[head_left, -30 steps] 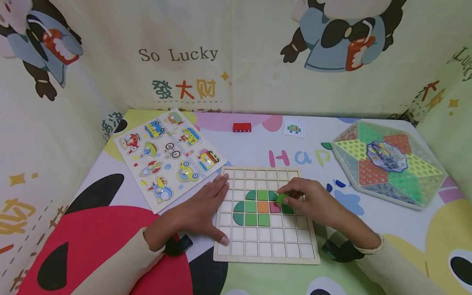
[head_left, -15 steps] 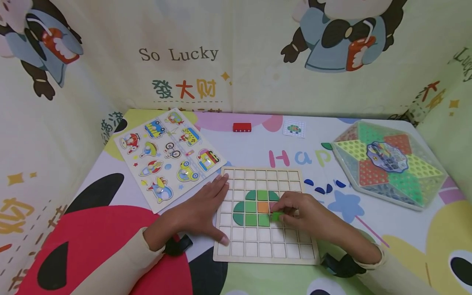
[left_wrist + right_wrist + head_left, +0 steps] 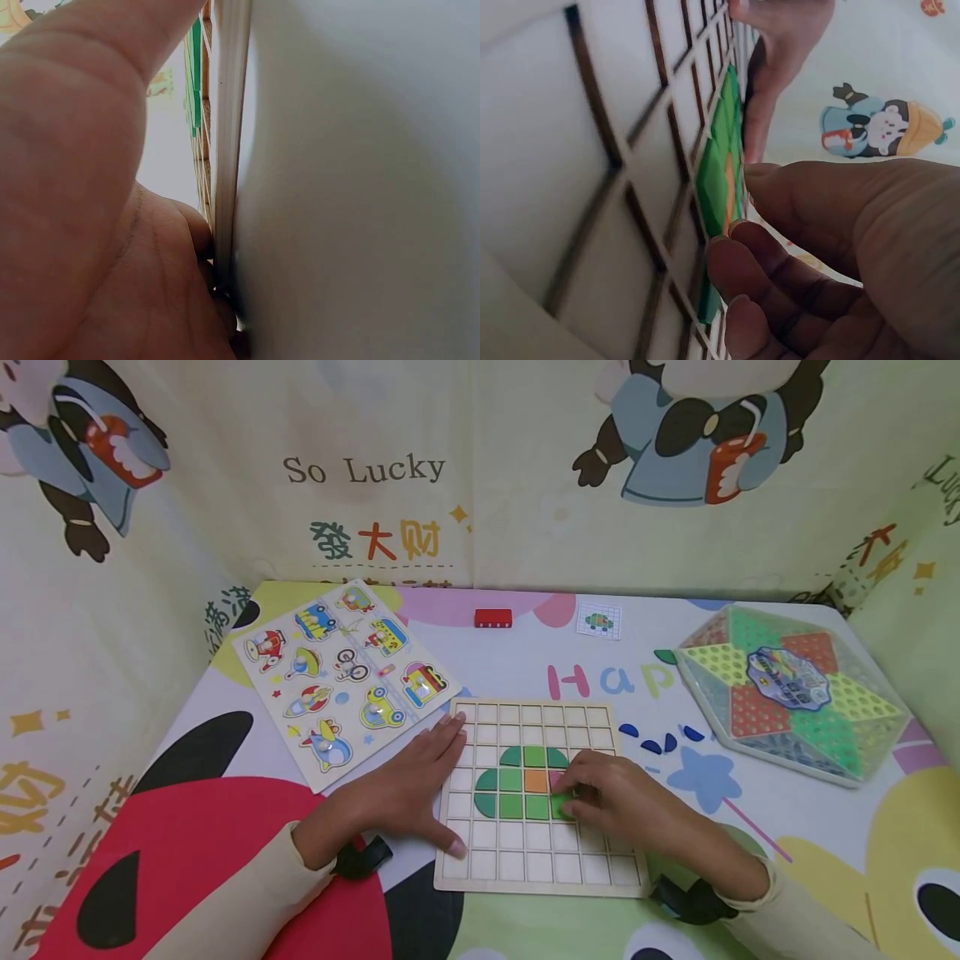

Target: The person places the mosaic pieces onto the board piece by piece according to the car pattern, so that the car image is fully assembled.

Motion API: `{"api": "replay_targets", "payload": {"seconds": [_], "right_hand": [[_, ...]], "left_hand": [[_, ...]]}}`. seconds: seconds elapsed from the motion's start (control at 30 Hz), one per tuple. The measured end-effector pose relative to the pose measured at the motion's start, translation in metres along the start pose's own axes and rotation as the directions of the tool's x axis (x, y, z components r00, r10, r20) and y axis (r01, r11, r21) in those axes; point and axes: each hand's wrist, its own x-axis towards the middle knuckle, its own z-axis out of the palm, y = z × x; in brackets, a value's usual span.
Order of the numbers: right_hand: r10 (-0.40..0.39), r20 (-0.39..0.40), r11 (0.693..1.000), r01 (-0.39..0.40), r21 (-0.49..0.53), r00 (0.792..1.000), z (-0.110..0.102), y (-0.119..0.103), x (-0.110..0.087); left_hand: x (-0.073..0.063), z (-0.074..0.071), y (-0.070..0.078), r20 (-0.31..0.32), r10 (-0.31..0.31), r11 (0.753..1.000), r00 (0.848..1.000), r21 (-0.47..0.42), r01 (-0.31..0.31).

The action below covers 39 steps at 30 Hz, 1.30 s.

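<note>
A wooden grid board (image 3: 525, 878) bears a car-shaped pattern of green tiles (image 3: 510, 807), an orange tile (image 3: 536, 781) and a partly covered pink tile. My left hand (image 3: 420, 785) rests with its fingers spread along the board's left edge. My right hand (image 3: 618, 793) is over the pattern, its thumb and fingertips at a green square tile (image 3: 559, 807) that lies in a cell at the lower right. In the right wrist view a gap shows between thumb and fingers, and that green tile (image 3: 712, 184) looks flat in its cell. The fingers hide the pattern's right end.
A vehicle puzzle board (image 3: 341, 685) stands left of the grid. Behind lie a red block (image 3: 492, 618) and a small picture card (image 3: 598, 622). Several blue half-round pieces (image 3: 651, 747) and a hexagonal game box (image 3: 791, 693) are on the right.
My right hand has carried the green tile down and left from the upper right of the pattern. The tile now lies flat in a cell. My left hand has stayed in place.
</note>
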Motion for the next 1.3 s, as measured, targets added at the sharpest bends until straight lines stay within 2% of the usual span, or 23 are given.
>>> {"api": "replay_targets", "payload": {"seconds": [0.1, 0.3, 0.4, 0.6, 0.77, 1.03, 1.13, 1.3], "right_hand": [[0.004, -0.007, 1.000, -0.004, -0.002, 1.000, -0.002, 0.000, 0.000], [0.008, 0.048, 1.000, -0.009, 0.020, 0.999, -0.004, -0.001, 0.000], [0.023, 0.044, 0.999, -0.024, 0.031, 0.999, -0.005, -0.001, 0.000], [0.055, 0.005, 0.993, -0.056, 0.105, 0.998, -0.015, 0.008, 0.001], [0.104, -0.091, 0.990, -0.094, 0.107, 0.990, -0.030, 0.025, 0.003], [0.171, -0.286, 0.984, -0.177, 0.005, 0.943, -0.056, 0.059, 0.010], [0.244, -0.324, 0.966, -0.258, 0.000, 0.914, -0.065, 0.071, 0.013], [0.374, -0.343, 0.922, -0.384, 0.039, 0.862, -0.079, 0.087, 0.021]], "left_hand": [[0.000, 0.000, 0.000, 0.001, 0.001, 1.000, 1.000, 0.005, -0.001], [0.000, 0.001, -0.001, 0.004, -0.002, 1.000, 1.000, 0.013, 0.001], [0.001, 0.001, -0.002, 0.003, -0.004, 1.000, 1.000, 0.015, 0.004], [0.000, 0.001, -0.002, -0.006, 0.003, 1.000, 1.000, 0.006, -0.003], [-0.001, 0.001, -0.002, -0.008, 0.009, 1.000, 1.000, 0.007, -0.009], [0.000, 0.001, -0.003, -0.010, 0.009, 1.000, 1.000, 0.001, -0.009], [0.000, 0.001, -0.003, -0.006, 0.012, 1.000, 1.000, -0.005, -0.012], [0.000, 0.001, -0.003, -0.002, 0.010, 1.000, 1.000, 0.005, -0.010]]}}
